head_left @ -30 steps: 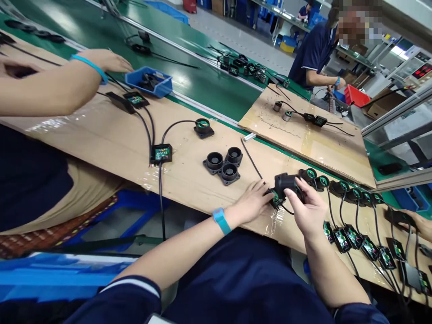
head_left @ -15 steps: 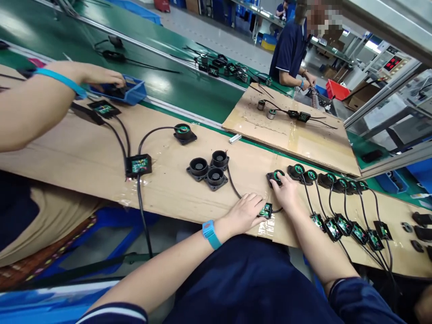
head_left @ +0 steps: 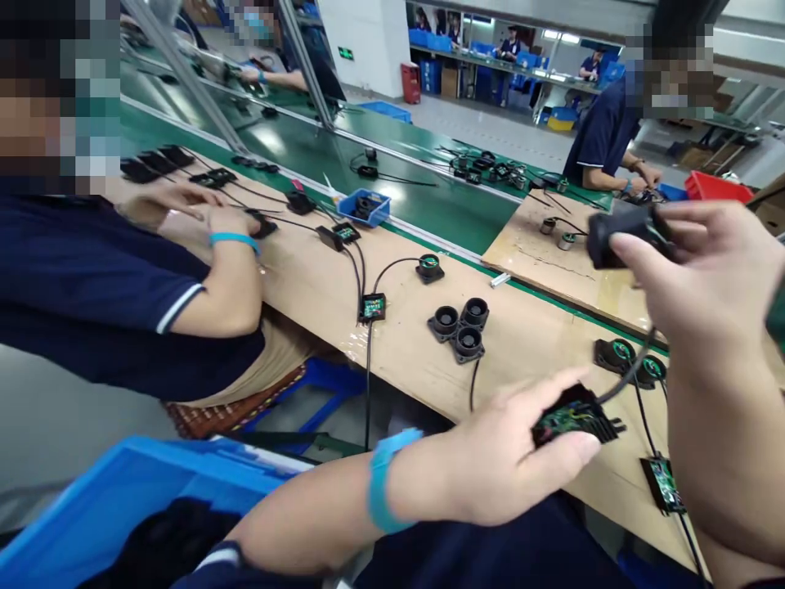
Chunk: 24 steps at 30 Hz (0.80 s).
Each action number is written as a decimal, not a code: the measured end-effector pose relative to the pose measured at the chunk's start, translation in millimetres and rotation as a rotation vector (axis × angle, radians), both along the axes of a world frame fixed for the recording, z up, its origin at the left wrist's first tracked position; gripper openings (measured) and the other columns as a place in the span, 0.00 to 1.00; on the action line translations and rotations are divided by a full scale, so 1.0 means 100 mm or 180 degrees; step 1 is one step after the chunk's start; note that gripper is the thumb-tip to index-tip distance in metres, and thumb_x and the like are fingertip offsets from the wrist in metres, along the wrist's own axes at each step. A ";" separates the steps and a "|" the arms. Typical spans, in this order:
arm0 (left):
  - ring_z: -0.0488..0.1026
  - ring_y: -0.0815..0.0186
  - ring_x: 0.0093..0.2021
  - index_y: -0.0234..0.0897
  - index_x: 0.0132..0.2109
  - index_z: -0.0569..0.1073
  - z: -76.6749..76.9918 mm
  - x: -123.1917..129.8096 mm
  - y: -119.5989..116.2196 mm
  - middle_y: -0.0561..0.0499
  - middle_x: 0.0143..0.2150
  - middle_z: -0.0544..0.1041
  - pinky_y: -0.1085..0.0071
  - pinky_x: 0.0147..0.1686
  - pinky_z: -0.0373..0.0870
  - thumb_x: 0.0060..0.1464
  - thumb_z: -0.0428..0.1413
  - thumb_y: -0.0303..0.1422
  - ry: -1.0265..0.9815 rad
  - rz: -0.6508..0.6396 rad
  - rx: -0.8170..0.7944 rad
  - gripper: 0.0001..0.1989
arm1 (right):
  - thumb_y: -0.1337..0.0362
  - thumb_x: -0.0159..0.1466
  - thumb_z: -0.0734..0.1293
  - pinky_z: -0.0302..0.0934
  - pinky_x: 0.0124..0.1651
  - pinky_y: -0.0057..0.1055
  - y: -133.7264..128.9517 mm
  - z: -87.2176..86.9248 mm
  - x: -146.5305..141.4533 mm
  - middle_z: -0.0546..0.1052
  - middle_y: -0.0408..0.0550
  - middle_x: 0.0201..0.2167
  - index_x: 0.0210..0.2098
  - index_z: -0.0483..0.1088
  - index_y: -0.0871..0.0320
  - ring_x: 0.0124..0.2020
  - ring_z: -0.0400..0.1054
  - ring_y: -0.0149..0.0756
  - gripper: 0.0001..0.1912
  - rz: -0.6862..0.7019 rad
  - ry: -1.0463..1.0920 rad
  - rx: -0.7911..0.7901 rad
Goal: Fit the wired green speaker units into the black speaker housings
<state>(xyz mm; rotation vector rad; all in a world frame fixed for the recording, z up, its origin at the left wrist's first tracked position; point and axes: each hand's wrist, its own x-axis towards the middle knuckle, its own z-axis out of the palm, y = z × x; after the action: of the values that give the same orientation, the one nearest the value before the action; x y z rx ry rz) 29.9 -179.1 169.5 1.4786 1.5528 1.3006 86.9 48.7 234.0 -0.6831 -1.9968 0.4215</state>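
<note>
My left hand (head_left: 515, 454) holds a small black circuit module (head_left: 573, 415) with a green board, lifted above the cardboard-covered bench (head_left: 405, 343). My right hand (head_left: 711, 278) is raised close to the camera, gripping a black round housing (head_left: 619, 233). A black cable (head_left: 631, 372) runs between the module and the housing. Three empty black housings (head_left: 461, 325) stand clustered on the bench ahead of my left hand.
A seated co-worker at left has a hand (head_left: 230, 221) on parts. A blue bin (head_left: 364, 206) sits by the green conveyor (head_left: 429, 200). Wired housings (head_left: 622, 356) and a module (head_left: 661, 484) lie at right; a blue crate (head_left: 116, 507) is near left. Another person stands at the back right.
Both my hands have lifted off the bench, raising the housing and its wired module toward the camera. My view has swung left, bringing the co-worker and blue crate into view.
</note>
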 end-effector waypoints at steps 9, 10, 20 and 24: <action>0.73 0.51 0.59 0.41 0.62 0.72 -0.51 -1.44 -0.70 0.44 0.58 0.76 0.56 0.61 0.69 0.63 0.49 0.48 0.1834 0.2020 -0.1236 0.27 | 0.64 0.64 0.68 0.72 0.48 0.41 -0.28 -1.18 -2.04 0.79 0.62 0.46 0.48 0.75 0.65 0.49 0.75 0.51 0.15 0.0529 -0.2617 -0.0695; 0.74 0.50 0.57 0.41 0.63 0.71 -0.69 -1.55 -0.71 0.42 0.55 0.77 0.55 0.58 0.71 0.63 0.49 0.47 0.2065 0.2179 -0.1427 0.27 | 0.66 0.63 0.68 0.72 0.47 0.40 -0.32 -1.34 -2.14 0.79 0.64 0.45 0.47 0.75 0.66 0.48 0.76 0.51 0.14 0.0526 -0.2783 -0.0803; 0.74 0.43 0.47 0.34 0.66 0.67 -1.40 -2.16 -0.59 0.35 0.44 0.75 0.52 0.48 0.70 0.66 0.45 0.42 0.3696 0.1995 -0.2473 0.28 | 0.44 0.69 0.63 0.68 0.50 0.38 -0.21 -1.81 -2.31 0.76 0.63 0.51 0.51 0.74 0.62 0.51 0.72 0.47 0.28 0.0390 -0.2762 -0.0680; 0.72 0.39 0.50 0.30 0.59 0.73 -1.20 -2.22 -0.35 0.33 0.47 0.76 0.48 0.48 0.69 0.65 0.45 0.43 0.3898 0.2131 -0.1968 0.26 | 0.53 0.70 0.64 0.52 0.65 0.52 0.52 -1.90 -1.59 0.65 0.66 0.64 0.60 0.68 0.61 0.66 0.57 0.55 0.25 0.0075 -0.2759 -0.0174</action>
<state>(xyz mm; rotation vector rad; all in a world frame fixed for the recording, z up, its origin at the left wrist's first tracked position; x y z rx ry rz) -192.1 -213.8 49.2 1.3795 3.0288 -0.0828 -72.0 101.0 44.5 -0.9849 -2.8102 0.1978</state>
